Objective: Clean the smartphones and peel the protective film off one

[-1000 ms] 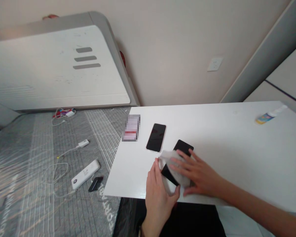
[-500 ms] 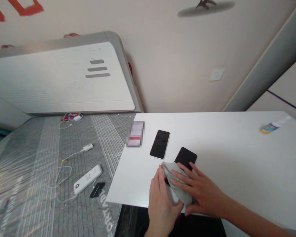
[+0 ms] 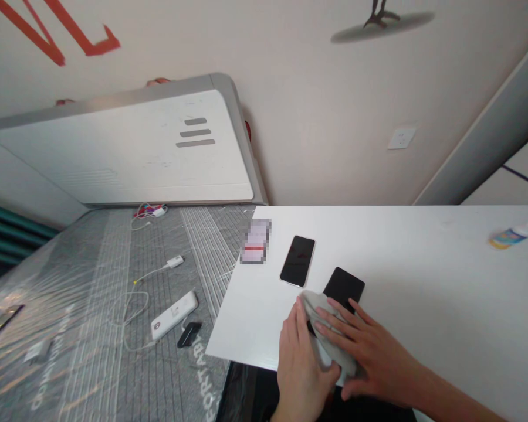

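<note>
Item, in progress: my right hand [image 3: 369, 351] lies flat, fingers spread, pressing the grey cloth [image 3: 330, 334] onto the near end of the black phone [image 3: 344, 285] at the table [image 3: 422, 281] edge, my left hand [image 3: 301, 357] cupped against its side; far end uncovered.

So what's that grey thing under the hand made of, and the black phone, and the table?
The grey cloth looks like soft fabric, maybe microfibre: it bunches and folds under the right hand. The black phone seems to have a glossy glass face, since it gives a faint sheen. The white table looks like smooth matte laminated board with a thin edge, though that is hard to tell.
</note>
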Demonstrator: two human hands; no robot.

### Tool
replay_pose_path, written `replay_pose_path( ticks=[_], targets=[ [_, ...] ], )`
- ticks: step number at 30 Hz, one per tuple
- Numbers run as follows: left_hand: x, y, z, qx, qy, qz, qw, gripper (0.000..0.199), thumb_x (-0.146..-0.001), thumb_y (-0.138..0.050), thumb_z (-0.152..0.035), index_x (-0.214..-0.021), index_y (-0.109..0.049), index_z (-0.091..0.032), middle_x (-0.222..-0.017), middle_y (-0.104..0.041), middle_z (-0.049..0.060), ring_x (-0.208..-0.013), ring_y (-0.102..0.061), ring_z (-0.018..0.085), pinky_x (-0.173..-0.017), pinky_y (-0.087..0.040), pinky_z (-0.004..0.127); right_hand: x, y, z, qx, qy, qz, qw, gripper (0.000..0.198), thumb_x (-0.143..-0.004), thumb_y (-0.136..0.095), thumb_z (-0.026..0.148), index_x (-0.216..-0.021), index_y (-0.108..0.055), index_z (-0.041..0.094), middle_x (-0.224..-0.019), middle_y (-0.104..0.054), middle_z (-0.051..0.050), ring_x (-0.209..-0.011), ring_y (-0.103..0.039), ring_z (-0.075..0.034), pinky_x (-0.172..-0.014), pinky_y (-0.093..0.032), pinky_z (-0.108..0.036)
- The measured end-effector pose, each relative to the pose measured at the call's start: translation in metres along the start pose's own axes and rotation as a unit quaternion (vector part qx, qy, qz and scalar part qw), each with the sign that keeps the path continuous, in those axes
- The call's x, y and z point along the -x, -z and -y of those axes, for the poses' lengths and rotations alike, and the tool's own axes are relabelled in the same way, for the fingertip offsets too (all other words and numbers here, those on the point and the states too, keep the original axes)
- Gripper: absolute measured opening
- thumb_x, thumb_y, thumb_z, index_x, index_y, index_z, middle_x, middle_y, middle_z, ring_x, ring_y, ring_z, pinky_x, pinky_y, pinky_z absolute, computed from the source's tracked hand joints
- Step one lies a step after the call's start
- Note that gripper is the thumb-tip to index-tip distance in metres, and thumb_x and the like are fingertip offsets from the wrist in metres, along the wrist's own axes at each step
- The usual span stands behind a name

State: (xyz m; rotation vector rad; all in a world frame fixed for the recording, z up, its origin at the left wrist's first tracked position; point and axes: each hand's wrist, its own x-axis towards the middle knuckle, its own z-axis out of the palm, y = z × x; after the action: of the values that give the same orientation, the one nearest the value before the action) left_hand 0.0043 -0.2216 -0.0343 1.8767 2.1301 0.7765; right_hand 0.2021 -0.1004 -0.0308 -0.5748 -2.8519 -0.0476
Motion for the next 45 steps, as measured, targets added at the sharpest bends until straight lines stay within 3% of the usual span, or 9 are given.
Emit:
replay_pose_path(
  ticks=[4,8,13,20,24,26,31,41,45],
  targets=[
    [-0.002,0.003,-0.001,0.016,0.015,0.005,1.0,0.113,-0.076,-0.076,-0.029,-0.162,-0.005,-0.015,-0.16,-0.038,0.02,-0.14,-0.046,0.036,-0.113,-0.043,0.051,0.0,0.004,0.0,0.016,-0.112,-0.034,0.993,0.086,-0.094,-0.042,0.078,-0.162,-0.027,0.026,-0.164,-0.035,-0.006,-0.156,-0.005,-0.043,-0.116,-0.021,-0.07],
    [-0.003,0.002,0.001,0.027,0.01,0.016,0.999,0.118,-0.07,-0.078,-0.025,-0.163,-0.006,-0.014,-0.16,-0.037,0.021,-0.142,-0.044,0.038,-0.114,-0.042,0.051,0.0,0.005,0.008,-0.034,0.002,0.024,0.999,0.101,-0.086,-0.036,0.089,-0.163,-0.021,0.026,-0.168,-0.027,-0.004,-0.157,-0.01,-0.036,-0.118,-0.029,-0.063],
    [-0.002,0.0,0.001,0.024,0.014,0.007,1.0,0.113,-0.077,-0.075,-0.029,-0.164,-0.005,-0.017,-0.16,-0.038,0.02,-0.141,-0.045,0.038,-0.112,-0.044,0.052,-0.005,0.006,-0.012,-0.002,-0.109,-0.005,0.994,0.081,-0.093,-0.048,0.077,-0.159,-0.036,0.032,-0.167,-0.03,-0.006,-0.156,-0.011,-0.043,-0.115,-0.029,-0.071],
    [0.0,0.0,0.007,0.043,0.022,0.054,0.997,0.122,-0.072,-0.084,-0.03,-0.165,-0.005,-0.02,-0.163,-0.036,0.018,-0.142,-0.044,0.04,-0.117,-0.041,0.056,-0.052,0.09,-0.028,-0.108,-0.076,-0.169,0.977,0.044,-0.106,-0.048,0.042,-0.146,-0.051,0.023,-0.141,-0.063,-0.007,-0.131,-0.058,-0.023,-0.115,-0.041,-0.045],
    [0.002,0.02,0.007,0.125,0.027,0.094,0.987,0.097,-0.08,-0.081,-0.034,-0.161,-0.027,-0.029,-0.167,-0.03,0.012,-0.151,-0.033,0.034,-0.122,-0.035,0.055,-0.098,0.121,-0.04,-0.099,-0.09,-0.208,0.969,0.027,-0.108,-0.045,0.032,-0.104,-0.07,0.021,-0.101,-0.076,-0.004,-0.092,-0.069,-0.017,-0.083,-0.05,-0.03],
    [0.005,0.028,0.009,0.155,0.011,0.077,0.985,0.07,-0.093,-0.067,-0.032,-0.156,-0.037,-0.033,-0.168,-0.028,0.008,-0.154,-0.03,0.031,-0.124,-0.032,0.055,-0.12,0.112,-0.061,0.035,-0.142,-0.072,0.987,0.04,-0.11,-0.034,0.035,-0.105,-0.07,0.02,-0.101,-0.075,-0.006,-0.096,-0.069,-0.021,-0.081,-0.049,-0.033],
    [0.003,0.038,0.005,0.145,-0.118,0.052,0.981,0.046,-0.103,-0.045,-0.023,-0.147,-0.052,-0.032,-0.159,-0.043,0.01,-0.147,-0.043,0.028,-0.118,-0.042,0.055,-0.13,0.069,-0.13,0.112,-0.22,0.039,0.968,0.026,-0.105,-0.053,0.029,-0.123,-0.064,0.013,-0.11,-0.07,-0.01,-0.097,-0.069,-0.021,-0.084,-0.056,-0.037],
    [-0.05,0.082,-0.098,0.162,-0.352,0.153,0.909,0.05,-0.105,-0.041,-0.023,-0.155,-0.04,-0.031,-0.161,-0.041,0.006,-0.15,-0.036,0.023,-0.126,-0.029,0.055,-0.126,0.005,-0.149,0.192,-0.327,0.158,0.912,0.042,-0.1,-0.064,0.036,-0.137,-0.057,0.018,-0.14,-0.056,-0.012,-0.122,-0.059,-0.028,-0.104,-0.051,-0.053],
    [-0.08,0.087,-0.127,0.237,-0.391,0.237,0.857,0.037,-0.107,-0.037,-0.027,-0.133,-0.064,-0.025,-0.141,-0.063,0.004,-0.139,-0.049,0.021,-0.126,-0.029,0.047,-0.125,-0.006,-0.161,0.2,-0.335,0.178,0.903,0.039,-0.101,-0.061,0.034,-0.135,-0.058,0.015,-0.137,-0.056,-0.013,-0.119,-0.06,-0.027,-0.102,-0.051,-0.053]
  ],
)
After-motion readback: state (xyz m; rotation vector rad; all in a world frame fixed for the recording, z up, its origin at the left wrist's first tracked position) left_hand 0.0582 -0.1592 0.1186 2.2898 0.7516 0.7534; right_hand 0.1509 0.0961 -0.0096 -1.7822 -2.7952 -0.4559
